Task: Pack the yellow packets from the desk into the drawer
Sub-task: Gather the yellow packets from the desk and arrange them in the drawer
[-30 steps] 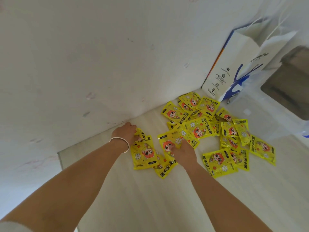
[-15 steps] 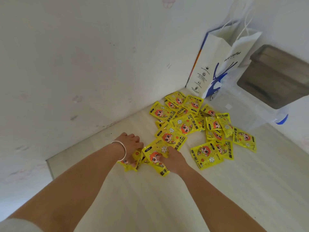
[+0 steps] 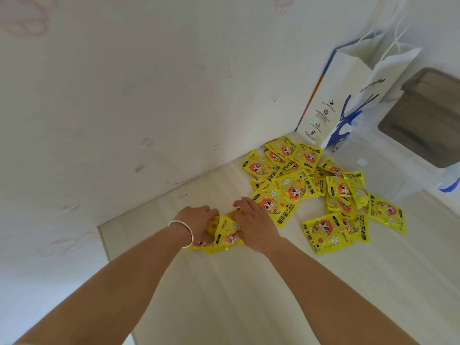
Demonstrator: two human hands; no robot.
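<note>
Several yellow packets (image 3: 296,188) with a cartoon face lie scattered on the pale desk (image 3: 224,295), toward the wall corner. My left hand (image 3: 196,220), a white bangle on its wrist, and my right hand (image 3: 254,222) press in from both sides on a small bunch of packets (image 3: 227,232) between them. Both hands are closed on that bunch, which stands partly on edge. No drawer is in view.
A white paper bag (image 3: 348,100) with blue print stands in the far corner against the wall. To its right a clear plastic box (image 3: 388,160) with a grey-brown top (image 3: 423,120) sits on the desk. The desk's left edge (image 3: 104,245) is close to my left forearm.
Both hands have pulled a few packets toward me and away from the pile. They have closed together, bunching those packets up between them.
</note>
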